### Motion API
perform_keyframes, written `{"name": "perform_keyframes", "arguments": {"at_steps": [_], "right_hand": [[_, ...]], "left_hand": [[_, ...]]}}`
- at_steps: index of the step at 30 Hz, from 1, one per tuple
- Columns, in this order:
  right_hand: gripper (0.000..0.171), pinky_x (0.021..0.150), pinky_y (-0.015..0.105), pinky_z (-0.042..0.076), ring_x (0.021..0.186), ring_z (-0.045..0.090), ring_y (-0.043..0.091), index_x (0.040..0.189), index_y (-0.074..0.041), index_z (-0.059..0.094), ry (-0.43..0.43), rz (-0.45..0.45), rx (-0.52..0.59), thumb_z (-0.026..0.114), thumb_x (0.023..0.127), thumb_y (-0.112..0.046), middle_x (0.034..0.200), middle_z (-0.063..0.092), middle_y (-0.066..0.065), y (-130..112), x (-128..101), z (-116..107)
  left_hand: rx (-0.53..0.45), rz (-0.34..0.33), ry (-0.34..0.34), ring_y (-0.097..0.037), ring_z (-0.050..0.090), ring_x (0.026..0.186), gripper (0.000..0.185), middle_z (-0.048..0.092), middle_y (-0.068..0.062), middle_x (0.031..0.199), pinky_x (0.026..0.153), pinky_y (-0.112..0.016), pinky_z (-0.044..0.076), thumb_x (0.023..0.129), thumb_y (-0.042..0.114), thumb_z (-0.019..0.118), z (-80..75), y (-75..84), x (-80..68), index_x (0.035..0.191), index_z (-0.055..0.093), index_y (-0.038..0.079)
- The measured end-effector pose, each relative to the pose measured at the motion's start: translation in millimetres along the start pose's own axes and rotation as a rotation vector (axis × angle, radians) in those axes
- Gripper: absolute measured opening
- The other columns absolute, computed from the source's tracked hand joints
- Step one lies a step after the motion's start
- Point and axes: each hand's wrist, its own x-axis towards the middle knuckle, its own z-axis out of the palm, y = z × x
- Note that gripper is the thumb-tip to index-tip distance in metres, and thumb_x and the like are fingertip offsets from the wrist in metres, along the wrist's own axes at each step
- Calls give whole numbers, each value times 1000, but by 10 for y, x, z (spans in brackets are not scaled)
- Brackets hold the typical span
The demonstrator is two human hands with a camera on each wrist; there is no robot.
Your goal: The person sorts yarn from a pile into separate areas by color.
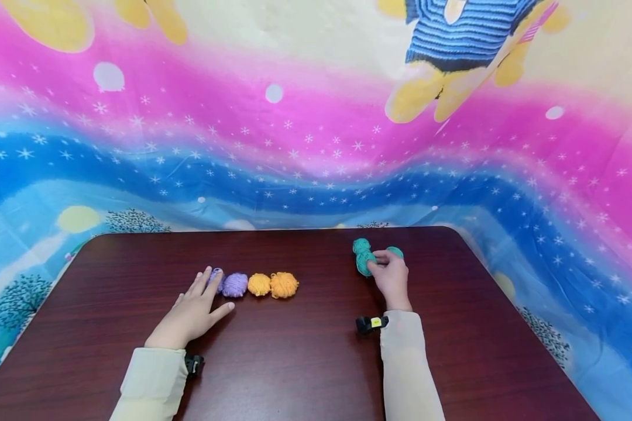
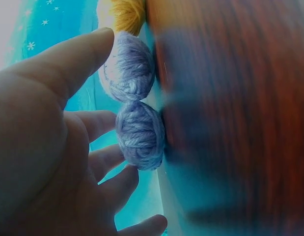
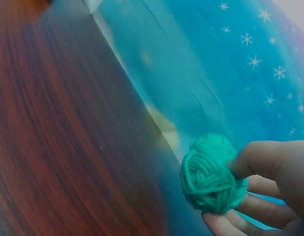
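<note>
Pinching green yarn ball (image 3: 210,177), right hand (image 1: 391,279), wrist-view only

Dark reddish woodgrain tabletop (image 1: 305,356). Purple yarn balls (image 1: 234,285) sit left of the orange ones (image 1: 284,285). Teal yarn balls (image 1: 364,255) sit off to their right.

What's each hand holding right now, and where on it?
Right hand pinches a green yarn ball by its side. Left hand holds nothing, fingertips touching a purple yarn ball.
</note>
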Motion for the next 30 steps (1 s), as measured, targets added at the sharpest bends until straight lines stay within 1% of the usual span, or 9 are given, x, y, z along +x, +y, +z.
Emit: {"name": "perform_keyframes", "arguments": {"at_steps": [5,9,14,21,25,30], "right_hand": [[34,87,51,56,104,68,39,124,2,68,38,14,-21,66,93,-11,116,68,24,46,-20,-37],[33,87,51,55,104,67,39,124,3,68,52,28,-33,66,94,-10,116,67,25,76,-36,-61],[33,85,52,55,102,66,40,124,4,68,83,28,-49,65,93,-8,116,67,26,107,-30,-70],[28,86,52,54,103,63,39,119,4,69,149,47,-43,66,95,-9,114,66,25,147,-8,-53],[24,86,51,54,101,64,38,116,4,69,182,50,-31,67,96,-10,112,67,24,131,-28,-60],[21,85,52,54,99,62,39,112,4,70,228,46,-19,68,95,-8,108,67,24,119,-42,-72]], "left_hand": [[-4,-1,-5,-52,12,149,82,12,-31,164,109,-77,18,101,42,60,8,10,-5,159,23,-3],[-4,-3,-6,-52,12,149,82,12,-32,163,109,-77,18,101,42,61,5,16,-10,159,24,-3],[-11,-7,-13,-53,11,149,82,11,-32,163,110,-77,17,101,41,61,-5,26,-13,159,23,-3],[-3,0,-4,-52,12,149,81,12,-33,163,110,-76,18,101,40,61,-1,32,-9,158,24,-4],[-3,1,2,-52,12,149,81,12,-32,163,110,-76,18,101,39,61,10,26,-7,159,24,-4],[-6,1,-2,-52,12,149,82,12,-32,163,110,-76,18,101,40,61,8,27,-4,159,24,-4]]}}
